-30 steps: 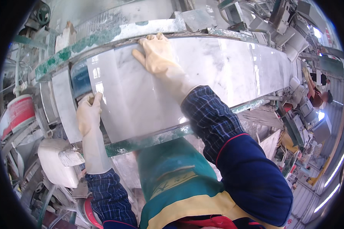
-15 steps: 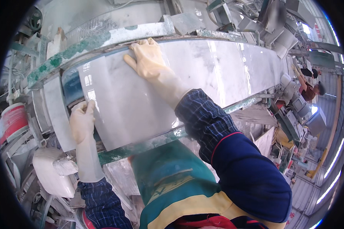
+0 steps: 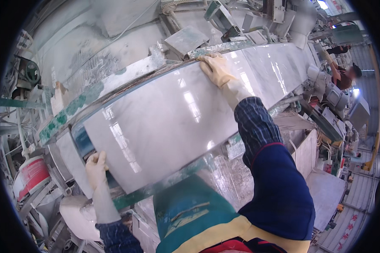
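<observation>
A long, glossy white marble slab (image 3: 156,122) with grey veining lies across the bench in front of me. At its left end, my left hand (image 3: 97,166), in a cream rubber glove, has its fingers curled at the slab's edge. Farther right, my gloved right hand (image 3: 217,71) rests on the slab's far side, fingers bent over the edge there. A blue strip (image 3: 82,141) shows between the slab's left end and a narrower pale slab (image 3: 68,157). The undersides of both hands are hidden.
A green-and-white crusted rail (image 3: 93,93) runs along the bench's far side, and a green rail (image 3: 137,195) along the near side. A red-and-white bucket (image 3: 31,175) stands at left. Machine parts crowd the back. Another person (image 3: 344,78) is far off at right.
My right hand has slid rightward along the slab's far edge. My left hand stays at the slab's left end. The whole view has turned, so the slab lies more slanted.
</observation>
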Demonstrator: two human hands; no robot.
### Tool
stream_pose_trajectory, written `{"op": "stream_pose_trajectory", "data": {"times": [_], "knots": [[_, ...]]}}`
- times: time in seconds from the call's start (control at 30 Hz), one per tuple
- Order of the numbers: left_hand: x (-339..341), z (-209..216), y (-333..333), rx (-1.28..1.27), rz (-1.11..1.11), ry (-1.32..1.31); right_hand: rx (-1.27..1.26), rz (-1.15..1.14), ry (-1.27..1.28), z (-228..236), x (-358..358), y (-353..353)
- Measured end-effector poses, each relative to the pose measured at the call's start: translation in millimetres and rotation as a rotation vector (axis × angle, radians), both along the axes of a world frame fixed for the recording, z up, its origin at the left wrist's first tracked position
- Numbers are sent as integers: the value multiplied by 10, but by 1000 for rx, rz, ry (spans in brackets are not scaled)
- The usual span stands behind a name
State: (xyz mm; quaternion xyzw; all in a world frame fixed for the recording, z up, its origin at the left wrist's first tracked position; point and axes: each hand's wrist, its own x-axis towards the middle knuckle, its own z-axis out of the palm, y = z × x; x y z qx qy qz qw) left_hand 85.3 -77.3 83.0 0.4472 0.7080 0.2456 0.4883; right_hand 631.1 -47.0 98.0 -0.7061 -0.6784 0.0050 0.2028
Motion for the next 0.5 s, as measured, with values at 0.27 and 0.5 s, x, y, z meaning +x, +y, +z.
{"op": "stream_pose_trajectory", "data": {"times": [0.27,0.5], "knots": [[-168,-162,-44,96,-15,-73,85,28,4,-152,163,-29],[53,-126,-108,191,13,-160,168,-330,21,-146,-346,-82]]}}
